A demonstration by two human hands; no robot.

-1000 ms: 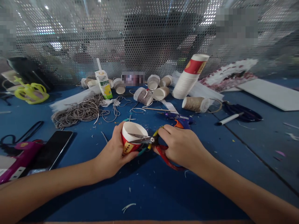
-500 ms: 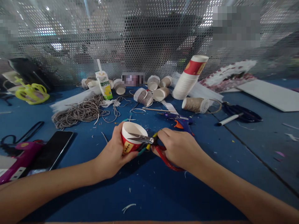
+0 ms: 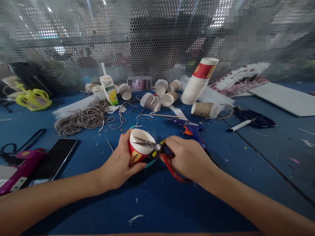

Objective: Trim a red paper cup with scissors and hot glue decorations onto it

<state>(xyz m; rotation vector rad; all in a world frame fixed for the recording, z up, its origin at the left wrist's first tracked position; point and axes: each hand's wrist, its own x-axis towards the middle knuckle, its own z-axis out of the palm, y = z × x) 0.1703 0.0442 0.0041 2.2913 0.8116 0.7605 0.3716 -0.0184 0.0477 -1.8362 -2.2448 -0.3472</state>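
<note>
My left hand (image 3: 119, 163) is wrapped round a red and white paper cup (image 3: 137, 154), its open mouth tilted up toward me. In my right hand (image 3: 184, 155) are scissors (image 3: 172, 168) with red handles. Their blades lie across the cup's rim, one of them reaching inside the mouth. A small yellow part shows by the scissors' pivot. Just beyond the right hand lies a blue glue gun (image 3: 190, 126) with an orange trigger.
A tall stack of paper cups (image 3: 195, 87) leans at the back, near several twine-wrapped cups (image 3: 150, 102). Grey cord (image 3: 81, 119), a drink carton (image 3: 109, 90) and a yellow crown (image 3: 33, 99) stand left. A phone (image 3: 56, 159) and purple glue gun (image 3: 24, 167) lie nearer. A marker (image 3: 242, 125) is right.
The scissors and my right hand have shifted very slightly left. The cup has turned a little in my left hand, and the left thumb has moved slightly.
</note>
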